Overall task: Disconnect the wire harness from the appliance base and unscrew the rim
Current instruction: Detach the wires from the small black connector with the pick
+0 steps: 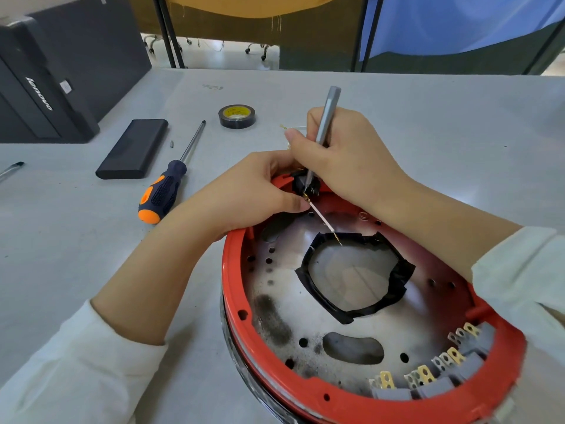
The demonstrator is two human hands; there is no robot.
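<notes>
Carefully pinching the wire [318, 213] with left hand [260, 191], right hand [345, 157] gripping slim driver [325, 123], prying squarely at the connector [301, 182] by the red rim [232, 270].

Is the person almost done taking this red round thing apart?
Not yet. No finished step shows. Right now the right hand works a thin silver screwdriver into the black connector at the far edge of the red rim, while the left hand pinches a white wire. The rim is still on, and the big orange-handled screwdriver lies unused.
</notes>
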